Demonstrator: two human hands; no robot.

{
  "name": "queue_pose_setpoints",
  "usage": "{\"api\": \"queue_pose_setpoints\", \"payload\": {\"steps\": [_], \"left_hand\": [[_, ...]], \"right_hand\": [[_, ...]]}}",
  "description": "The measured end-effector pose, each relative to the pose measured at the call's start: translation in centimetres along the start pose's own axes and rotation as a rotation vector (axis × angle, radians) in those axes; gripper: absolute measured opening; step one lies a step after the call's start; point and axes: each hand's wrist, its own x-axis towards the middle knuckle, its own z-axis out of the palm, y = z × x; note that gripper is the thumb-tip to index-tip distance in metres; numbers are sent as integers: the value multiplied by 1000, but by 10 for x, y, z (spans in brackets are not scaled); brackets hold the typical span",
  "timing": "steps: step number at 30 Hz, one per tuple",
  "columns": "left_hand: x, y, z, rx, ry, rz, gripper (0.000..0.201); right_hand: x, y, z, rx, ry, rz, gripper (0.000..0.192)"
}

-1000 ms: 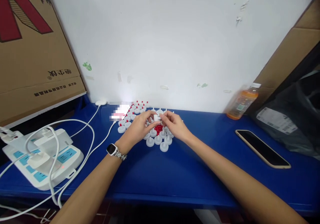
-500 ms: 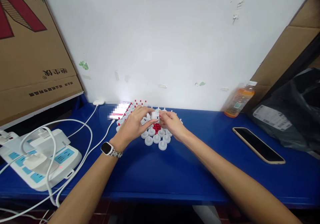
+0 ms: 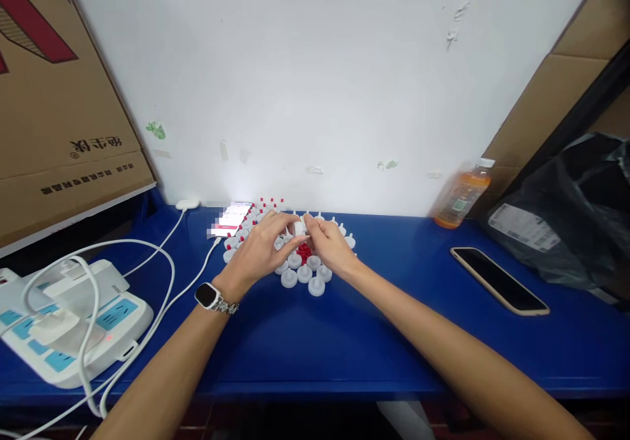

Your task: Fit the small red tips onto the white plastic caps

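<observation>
My left hand (image 3: 266, 246), with a watch on its wrist, grips a white nozzle cap (image 3: 298, 229) between thumb and fingers. My right hand (image 3: 327, 243) is closed in a pinch against the cap's right side. Whatever lies between the right fingertips is hidden. Below the hands is a small pile of red tips (image 3: 304, 252). White nozzle caps with bare spouts stand around it, one (image 3: 316, 286) nearest me. To the left and behind, more white caps carry red tips (image 3: 229, 242) on their spouts.
A lit phone (image 3: 233, 219) lies left of the caps. A power strip (image 3: 118, 315) with looping white cables (image 3: 170, 289) takes up the left. On the right are a dark phone (image 3: 499, 281), an orange drink bottle (image 3: 462, 194) and a black plastic bag (image 3: 571, 230).
My right fingers have come closer against the white nozzle cap, covering its right side more. The red tip glimpsed at those fingers is now hidden. The whole view has shifted slightly.
</observation>
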Motion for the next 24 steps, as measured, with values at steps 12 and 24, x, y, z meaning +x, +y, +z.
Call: {"api": "queue_pose_setpoints", "payload": {"steps": [12, 24], "left_hand": [[-7, -21, 11, -108, -136, -257, 33], [-5, -11, 14, -181, 52, -361, 30]], "right_hand": [[-1, 1, -26, -620, -64, -81, 31], [6, -20, -11, -17, -162, 69, 42]]}}
